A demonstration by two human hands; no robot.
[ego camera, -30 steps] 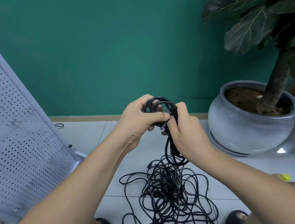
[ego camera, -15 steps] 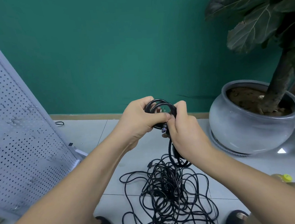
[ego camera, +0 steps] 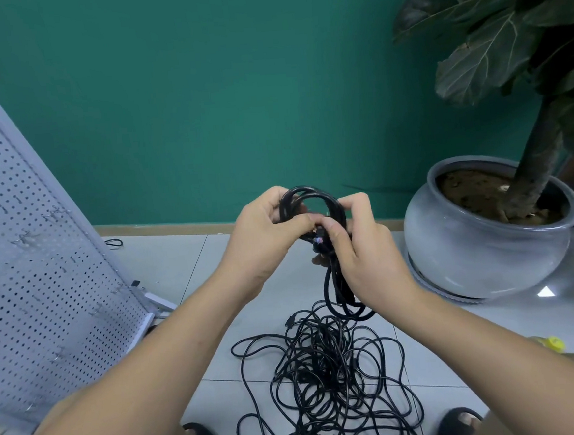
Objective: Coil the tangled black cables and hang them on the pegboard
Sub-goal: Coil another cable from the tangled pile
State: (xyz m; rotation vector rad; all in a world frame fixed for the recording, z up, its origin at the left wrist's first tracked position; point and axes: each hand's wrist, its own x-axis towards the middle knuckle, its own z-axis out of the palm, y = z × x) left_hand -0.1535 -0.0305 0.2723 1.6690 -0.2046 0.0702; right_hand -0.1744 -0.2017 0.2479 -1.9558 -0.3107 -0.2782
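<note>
A small coil of black cable (ego camera: 311, 198) is held up in front of me by both hands. My left hand (ego camera: 262, 233) grips its left side with thumb across the loops. My right hand (ego camera: 360, 246) pinches the coil's lower right part, where a plug end pokes out. Strands of the coil hang down below my right hand to a loop just above the floor. On the tiled floor under my hands lies a tangled heap of black cables (ego camera: 326, 379). The white pegboard (ego camera: 37, 288) leans at the left, with a few small hooks on it.
A large grey pot (ego camera: 480, 253) with a big-leaved plant stands at the right against the green wall. A short black loop (ego camera: 114, 243) lies on the floor by the skirting. My two black sandals show at the bottom edge. A yellow cap (ego camera: 554, 343) sits at the right.
My right hand has shifted its fingers up over the coil's right side, and the thumb now presses at the plug end. The coil stays at about the same height.
</note>
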